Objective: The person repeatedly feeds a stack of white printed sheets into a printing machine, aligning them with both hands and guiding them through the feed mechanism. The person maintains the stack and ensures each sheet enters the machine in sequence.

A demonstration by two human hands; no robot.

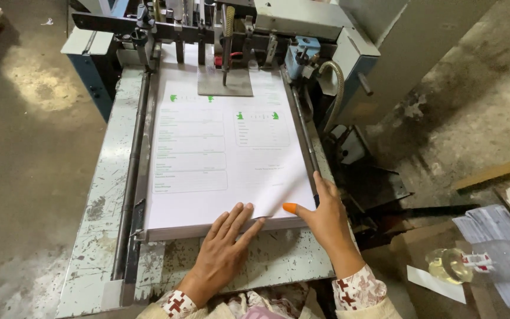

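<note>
The paper stack [225,159] lay mid-frame on the machine table [98,201], long axis running toward the top. The left hand [222,251] rested flat, fingers spread, on its near edge; the right hand [326,215], nearer the lower-right corner, pinched nothing visibly, thumb on top.

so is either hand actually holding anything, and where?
No firm grip. Left hand lies flat on the paper stack's near edge; right hand lifts its near right corner with the thumb.

A worn, paint-chipped metal feed table [104,201] carries a squared stack of printed sheets [219,159].
</note>
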